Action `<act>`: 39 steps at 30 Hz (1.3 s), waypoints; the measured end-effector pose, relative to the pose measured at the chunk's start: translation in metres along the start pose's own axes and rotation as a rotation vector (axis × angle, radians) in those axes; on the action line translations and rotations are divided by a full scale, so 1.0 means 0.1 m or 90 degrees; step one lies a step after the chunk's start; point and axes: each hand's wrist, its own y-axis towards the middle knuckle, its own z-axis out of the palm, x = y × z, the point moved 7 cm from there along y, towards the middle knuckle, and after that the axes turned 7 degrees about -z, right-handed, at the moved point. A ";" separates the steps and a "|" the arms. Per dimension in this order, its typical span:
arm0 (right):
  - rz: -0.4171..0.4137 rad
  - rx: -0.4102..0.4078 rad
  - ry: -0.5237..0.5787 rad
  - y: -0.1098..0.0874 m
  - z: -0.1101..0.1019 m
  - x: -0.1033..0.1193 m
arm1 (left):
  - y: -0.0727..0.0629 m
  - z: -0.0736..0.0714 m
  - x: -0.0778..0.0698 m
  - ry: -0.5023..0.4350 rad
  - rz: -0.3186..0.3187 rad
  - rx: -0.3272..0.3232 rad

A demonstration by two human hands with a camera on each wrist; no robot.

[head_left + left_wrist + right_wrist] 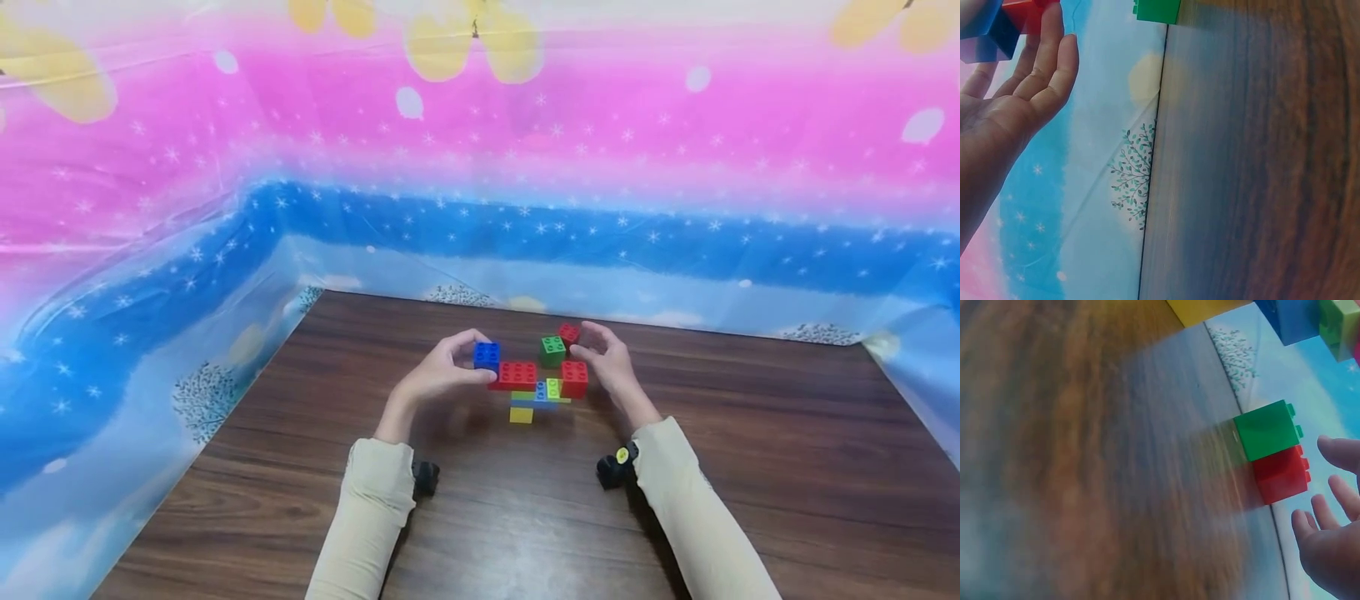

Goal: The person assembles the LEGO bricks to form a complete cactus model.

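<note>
A structure of toy building bricks stands in the middle, with a yellow brick (521, 414) at its foot and blue and light green bricks (553, 388) above. On its upper left, a long red brick (517, 375) bears a blue brick (487, 356) at its outer end; another red brick (574, 378) tops the right side. My left hand (442, 367) pinches the blue brick, thumb in front and fingers behind. Behind the structure, a loose green brick (1266, 431) and a red brick (1282, 475) sit side by side on the table. Close to them, my right hand (611, 362) holds nothing, its fingers parted.
The dark wooden table (247, 467) reaches back to a patterned cloth (480, 217) in pink and blue, which hangs along its rear and left edges. Black wrist cameras (611, 472) sit at the inner side of both sleeves.
</note>
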 end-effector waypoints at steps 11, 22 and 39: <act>0.062 0.032 -0.012 0.13 0.08 -0.14 | -0.02 0.00 -0.03 -0.007 -0.008 -0.001; 0.104 0.067 0.010 0.22 0.08 -0.25 | 0.01 0.01 -0.03 0.003 -0.006 0.003; 0.100 0.033 -0.004 0.21 0.04 -0.23 | 0.00 0.01 0.00 -0.016 -0.016 0.000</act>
